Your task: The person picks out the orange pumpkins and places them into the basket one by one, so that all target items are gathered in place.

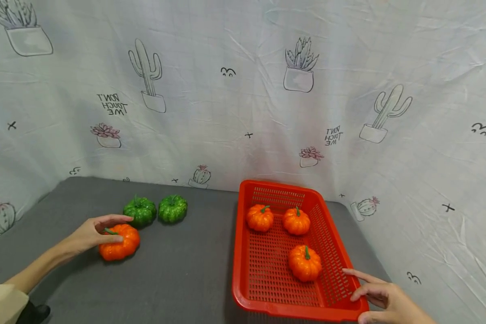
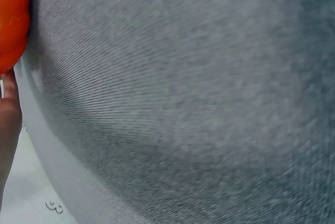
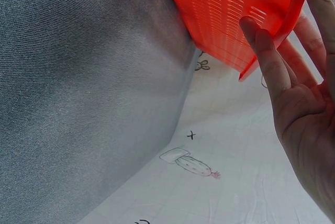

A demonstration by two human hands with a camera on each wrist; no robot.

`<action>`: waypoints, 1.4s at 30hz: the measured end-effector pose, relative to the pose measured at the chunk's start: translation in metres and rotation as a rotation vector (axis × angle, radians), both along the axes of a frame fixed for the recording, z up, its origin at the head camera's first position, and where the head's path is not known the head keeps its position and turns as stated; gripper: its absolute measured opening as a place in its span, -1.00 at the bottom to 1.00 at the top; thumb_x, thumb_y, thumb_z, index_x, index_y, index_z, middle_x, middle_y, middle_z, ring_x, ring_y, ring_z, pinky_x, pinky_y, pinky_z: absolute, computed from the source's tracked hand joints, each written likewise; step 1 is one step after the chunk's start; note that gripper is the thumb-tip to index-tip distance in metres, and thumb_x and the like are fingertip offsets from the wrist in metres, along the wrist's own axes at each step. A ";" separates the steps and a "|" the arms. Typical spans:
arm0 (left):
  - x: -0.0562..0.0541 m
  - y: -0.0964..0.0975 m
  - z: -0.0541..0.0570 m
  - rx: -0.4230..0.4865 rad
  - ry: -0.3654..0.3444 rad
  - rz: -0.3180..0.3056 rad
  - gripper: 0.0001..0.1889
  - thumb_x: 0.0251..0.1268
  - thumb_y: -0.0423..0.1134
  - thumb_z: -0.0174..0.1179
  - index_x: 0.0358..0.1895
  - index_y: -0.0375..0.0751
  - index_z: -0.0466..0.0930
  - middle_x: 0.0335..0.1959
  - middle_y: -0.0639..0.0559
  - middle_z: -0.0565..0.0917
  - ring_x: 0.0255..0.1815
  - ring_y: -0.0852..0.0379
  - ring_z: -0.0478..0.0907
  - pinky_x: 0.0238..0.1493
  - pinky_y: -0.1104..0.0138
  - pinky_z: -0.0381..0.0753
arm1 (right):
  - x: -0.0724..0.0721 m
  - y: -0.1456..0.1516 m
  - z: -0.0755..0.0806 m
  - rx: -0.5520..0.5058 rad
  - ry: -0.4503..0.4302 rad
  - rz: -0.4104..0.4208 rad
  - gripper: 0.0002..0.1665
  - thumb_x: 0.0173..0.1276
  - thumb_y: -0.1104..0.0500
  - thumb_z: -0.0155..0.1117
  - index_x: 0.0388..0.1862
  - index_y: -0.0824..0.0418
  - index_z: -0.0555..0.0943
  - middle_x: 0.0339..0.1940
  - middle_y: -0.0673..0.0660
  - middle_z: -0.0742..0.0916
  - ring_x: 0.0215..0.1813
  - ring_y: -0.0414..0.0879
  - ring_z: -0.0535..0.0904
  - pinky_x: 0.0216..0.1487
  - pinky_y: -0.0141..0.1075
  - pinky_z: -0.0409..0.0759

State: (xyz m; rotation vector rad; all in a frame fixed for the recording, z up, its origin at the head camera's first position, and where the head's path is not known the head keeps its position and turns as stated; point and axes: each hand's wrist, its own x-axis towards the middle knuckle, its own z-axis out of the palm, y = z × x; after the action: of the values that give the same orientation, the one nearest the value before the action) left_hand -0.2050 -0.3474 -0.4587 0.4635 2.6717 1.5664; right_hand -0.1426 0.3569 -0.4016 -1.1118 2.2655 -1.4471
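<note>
In the head view, my left hand (image 1: 92,231) holds an orange toy pumpkin (image 1: 127,243) at the left of the table, thumb across its top and fingers at its far side. That pumpkin (image 2: 11,20) is cut off by the edge of the left wrist view, with a fingertip touching it. Just behind stand two green pumpkins (image 1: 140,211) (image 1: 173,209), side by side. My right hand (image 1: 384,297) grips the near right corner of a red plastic basket (image 1: 240,252), fingers over its rim. In the basket sit three orange pumpkins (image 1: 260,218) (image 1: 296,221) (image 1: 305,263).
A dark grey cloth covers the table (image 1: 186,270). Behind it and along the sides hangs a pale curtain (image 1: 210,112) printed with cacti. The basket's perforated side (image 3: 225,9) shows in the right wrist view. A dark object (image 1: 34,312) lies beside the left sleeve.
</note>
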 end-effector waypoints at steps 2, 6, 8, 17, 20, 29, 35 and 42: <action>0.001 0.001 -0.002 0.007 -0.008 -0.028 -0.53 0.27 -0.33 0.25 0.25 -0.31 0.46 0.11 0.42 0.53 0.03 0.53 0.37 -0.15 0.43 0.49 | 0.000 0.000 -0.001 -0.003 0.007 0.006 -0.59 0.12 0.61 0.26 -0.07 0.33 0.62 0.39 -0.24 0.40 0.31 -0.50 0.25 0.08 -0.52 0.47; 0.003 0.004 -0.005 0.043 -0.035 -0.081 -0.52 0.27 -0.37 0.23 0.27 -0.30 0.45 0.14 0.39 0.53 0.09 0.60 0.32 -0.10 0.46 0.48 | -0.001 0.000 -0.001 -0.010 0.014 0.021 -0.59 0.12 0.62 0.25 -0.07 0.34 0.62 0.40 -0.23 0.39 0.33 -0.49 0.24 0.08 -0.51 0.47; 0.005 0.006 -0.007 0.075 -0.040 -0.113 -0.52 0.26 -0.41 0.21 0.27 -0.34 0.44 0.18 0.28 0.55 0.13 0.62 0.31 -0.04 0.46 0.49 | -0.001 0.000 -0.001 -0.012 0.004 0.024 -0.60 0.13 0.61 0.25 -0.06 0.34 0.62 0.40 -0.24 0.38 0.33 -0.50 0.24 0.08 -0.51 0.47; 0.017 0.025 -0.014 0.202 0.065 -0.249 -0.49 0.15 -0.59 0.22 0.22 -0.45 0.42 0.28 0.42 0.41 0.20 0.55 0.30 -0.08 0.39 0.58 | -0.001 -0.003 -0.002 -0.024 0.008 0.035 -0.58 0.12 0.63 0.24 -0.05 0.35 0.62 0.40 -0.21 0.39 0.33 -0.47 0.26 0.07 -0.49 0.50; 0.020 0.029 -0.016 0.187 0.088 -0.239 -0.38 0.07 -0.60 0.27 0.28 -0.39 0.38 0.32 0.44 0.31 0.19 0.54 0.29 -0.14 0.34 0.61 | -0.001 -0.003 -0.002 -0.029 0.009 0.037 -0.58 0.12 0.63 0.24 -0.05 0.36 0.61 0.41 -0.21 0.39 0.33 -0.46 0.26 0.08 -0.49 0.49; 0.018 0.036 -0.015 0.160 0.044 -0.198 -0.50 0.22 -0.49 0.23 0.26 -0.40 0.43 0.29 0.02 0.44 0.18 0.50 0.34 -0.08 0.35 0.59 | 0.001 0.000 -0.001 -0.016 -0.005 0.009 -0.59 0.14 0.62 0.23 -0.05 0.35 0.62 0.39 -0.25 0.39 0.32 -0.50 0.25 0.07 -0.50 0.48; 0.018 0.038 -0.011 0.073 0.027 -0.118 -0.58 0.23 -0.37 0.28 0.17 -0.31 0.54 0.19 0.20 0.50 0.13 0.62 0.25 -0.13 0.35 0.60 | 0.002 0.000 -0.001 -0.011 -0.014 0.002 -0.61 0.15 0.61 0.23 -0.06 0.35 0.62 0.39 -0.27 0.39 0.31 -0.51 0.25 0.07 -0.50 0.49; 0.014 0.041 -0.001 0.005 0.023 -0.066 -0.56 0.18 -0.29 0.34 0.15 -0.26 0.56 0.15 0.35 0.49 0.06 0.52 0.33 -0.17 0.34 0.54 | 0.000 -0.001 -0.002 -0.026 0.037 0.021 -0.57 0.08 0.64 0.27 -0.07 0.36 0.61 0.41 -0.18 0.38 0.34 -0.46 0.25 0.08 -0.49 0.48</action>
State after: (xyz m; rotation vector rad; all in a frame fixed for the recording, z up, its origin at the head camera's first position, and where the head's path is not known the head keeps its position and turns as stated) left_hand -0.1914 -0.3063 -0.4599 0.5674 2.6405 1.5594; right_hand -0.1426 0.3561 -0.4039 -1.1762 2.2588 -1.4641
